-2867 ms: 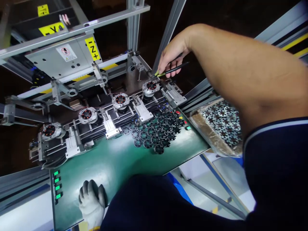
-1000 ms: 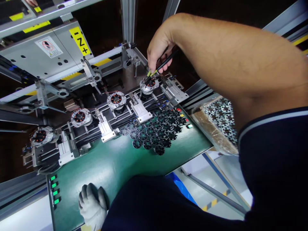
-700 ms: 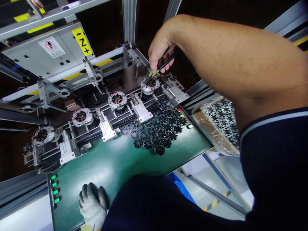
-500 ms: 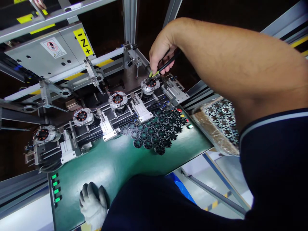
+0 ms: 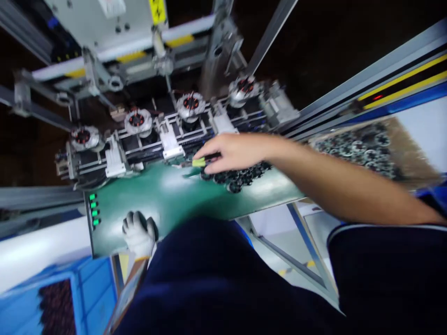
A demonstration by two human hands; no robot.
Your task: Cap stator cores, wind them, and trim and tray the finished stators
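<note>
My bare right hand [image 5: 232,153] is closed round a pair of pliers [image 5: 199,162] with black and yellow-green grips. Their tip points left, low over the green worktop; motion blur hides its exact shape. Beneath and beside this hand lies a cluster of dark ring-shaped motor cores [image 5: 234,187], partly covered by it. My left hand [image 5: 138,235] wears a white glove and rests on the worktop near its front left, fingers spread and nothing held. Wound stators with copper coils sit in round holders on the machine, among them one stator [image 5: 191,102] and another [image 5: 246,85].
The green worktop [image 5: 167,195] has green-lit buttons [image 5: 93,204] at its left edge. Metal clamps [image 5: 172,141] and rods line its back. A carton [image 5: 412,153] of metal rings stands right; a blue crate [image 5: 94,288] with dark reddish parts stands lower left.
My right hand has come back from the rightmost stator to above the motor cores, still holding the pliers. The view has shifted, now showing the blue crate. My left hand stays on the worktop.
</note>
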